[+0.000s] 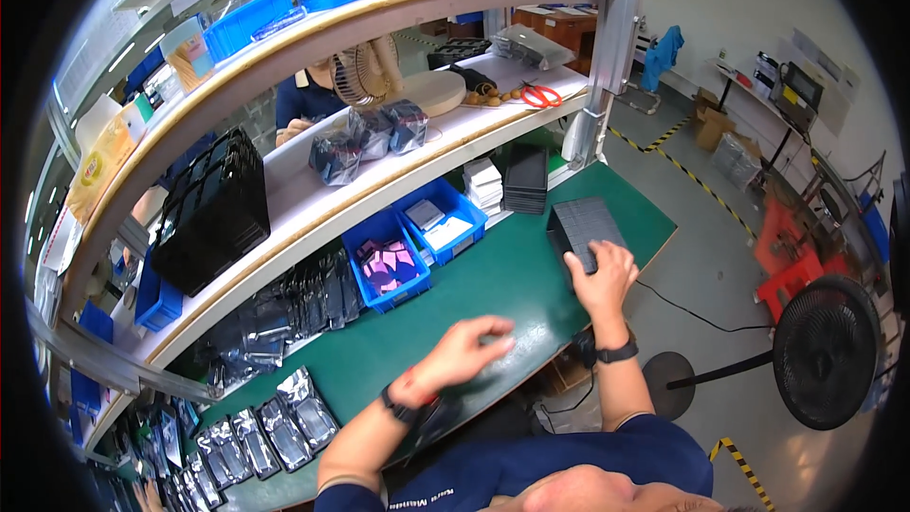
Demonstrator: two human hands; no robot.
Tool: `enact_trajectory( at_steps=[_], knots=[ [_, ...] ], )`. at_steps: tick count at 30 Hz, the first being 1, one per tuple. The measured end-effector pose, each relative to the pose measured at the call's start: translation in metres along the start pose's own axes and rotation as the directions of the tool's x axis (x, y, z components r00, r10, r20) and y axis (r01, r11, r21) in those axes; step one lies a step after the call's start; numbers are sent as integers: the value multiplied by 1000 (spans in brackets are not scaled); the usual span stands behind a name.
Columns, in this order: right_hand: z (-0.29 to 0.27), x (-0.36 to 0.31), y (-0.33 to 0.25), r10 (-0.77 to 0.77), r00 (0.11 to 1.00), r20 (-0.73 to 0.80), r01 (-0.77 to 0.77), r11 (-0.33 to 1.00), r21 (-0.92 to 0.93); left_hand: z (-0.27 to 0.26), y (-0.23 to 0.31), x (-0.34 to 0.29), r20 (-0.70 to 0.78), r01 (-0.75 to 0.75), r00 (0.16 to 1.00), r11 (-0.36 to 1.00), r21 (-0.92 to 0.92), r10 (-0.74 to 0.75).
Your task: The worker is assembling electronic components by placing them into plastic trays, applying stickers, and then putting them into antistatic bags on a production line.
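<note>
My right hand is at the near end of a row of thin dark-grey flat cases on the green table. Its thumb and fingers close round the nearest part of that row; how many pieces they hold is hidden. To the left, my left hand hovers over the table near its front edge. Nothing is in it, and its fingers are stretched out with the thumb apart. Each wrist wears a black band.
Beyond my hands stand a blue bin of pink-and-black pieces, another blue bin, white boxes and black trays. Wrapped black items lie left. A shelf overhangs the table. A floor fan stands right.
</note>
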State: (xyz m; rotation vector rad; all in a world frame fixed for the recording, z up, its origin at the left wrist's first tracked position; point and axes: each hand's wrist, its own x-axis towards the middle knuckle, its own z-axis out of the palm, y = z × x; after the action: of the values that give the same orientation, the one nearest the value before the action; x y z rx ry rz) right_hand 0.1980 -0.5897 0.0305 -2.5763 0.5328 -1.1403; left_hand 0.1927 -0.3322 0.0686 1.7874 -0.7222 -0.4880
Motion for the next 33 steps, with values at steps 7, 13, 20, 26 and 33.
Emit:
enact_trajectory(
  at_steps=[7, 13, 20, 26, 33],
  knots=[
    [9, 9, 27, 26, 1000, 17, -29, 975, 220, 65, -40, 126, -314, 247, 926, 965, 84, -209],
    [20, -2, 25, 71, 991, 111, -101, 949, 298, 85, -34, 154, -86, 162, 966, 831, -532, -243],
    [46, 43, 108, 380, 885, 268, -452, 839, 302, 43, -43, 116, 47, 245, 956, 701, -670, -289],
    [94, 82, 163, 556, 747, 365, -650, 727, 223, 37, -39, 57, -103, 85, 954, 585, -807, -281],
    [16, -20, -74, -172, 828, 534, -433, 409, 803, 20, -45, 7, -464, -124, 883, 989, -80, 74]
  ],
)
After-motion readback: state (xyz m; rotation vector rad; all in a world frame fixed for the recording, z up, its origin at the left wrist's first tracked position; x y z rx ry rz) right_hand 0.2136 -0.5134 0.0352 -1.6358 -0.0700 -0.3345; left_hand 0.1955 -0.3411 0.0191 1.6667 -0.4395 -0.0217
